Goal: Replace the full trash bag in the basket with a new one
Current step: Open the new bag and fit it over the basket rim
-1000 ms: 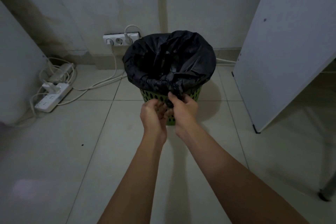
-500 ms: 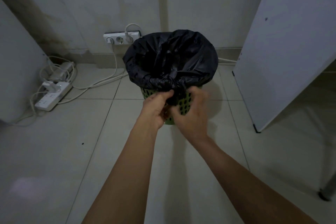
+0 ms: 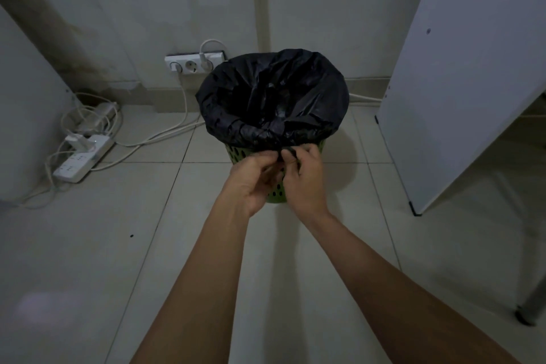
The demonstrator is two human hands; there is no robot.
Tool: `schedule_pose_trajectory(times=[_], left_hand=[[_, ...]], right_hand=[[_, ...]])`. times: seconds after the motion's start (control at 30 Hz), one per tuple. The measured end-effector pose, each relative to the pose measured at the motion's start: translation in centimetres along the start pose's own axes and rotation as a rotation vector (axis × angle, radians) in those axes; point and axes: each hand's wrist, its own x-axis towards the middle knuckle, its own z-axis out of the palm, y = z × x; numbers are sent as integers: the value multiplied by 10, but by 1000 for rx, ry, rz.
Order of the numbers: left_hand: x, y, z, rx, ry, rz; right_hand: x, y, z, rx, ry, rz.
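A green perforated basket [image 3: 236, 154] stands on the tiled floor by the wall. A black trash bag [image 3: 274, 97] lines it, folded over the rim. Both my hands are at the near edge of the rim. My left hand [image 3: 251, 179] pinches the gathered bag edge with curled fingers. My right hand [image 3: 304, 177] pinches a twisted bit of the same black plastic beside it. The inside of the bag is dark and its contents cannot be made out.
A wall socket [image 3: 193, 63] with plugs sits behind the basket. A white power strip [image 3: 82, 161] and tangled cables lie at the left. A white board [image 3: 461, 83] leans at the right, with a metal leg [image 3: 531, 301] at the far right.
Both hands have shifted slightly right along the near rim and kept working the gathered bag edge; the right hand now pinches the plastic higher, at the rim.
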Motion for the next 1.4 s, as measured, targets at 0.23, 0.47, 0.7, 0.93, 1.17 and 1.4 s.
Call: schedule_pose_trajectory(times=[0.23, 0.47, 0.7, 0.93, 1.17, 1.4], left_hand=[[5, -2, 6, -11, 216, 113], [9, 9, 10, -43, 314, 21], [-1, 17, 5, -43, 129, -21], [11, 32, 19, 101, 262, 37], [18, 43, 20, 161, 235, -18], [16, 38, 27, 151, 188, -66]], right_hand=[[-2, -30, -4, 508, 136, 400], [-17, -6, 1, 14, 15, -79], [5, -20, 10, 144, 110, 279], [18, -41, 17, 609, 242, 819], [41, -47, 14, 919, 205, 1088], [44, -64, 10, 935, 208, 1048]])
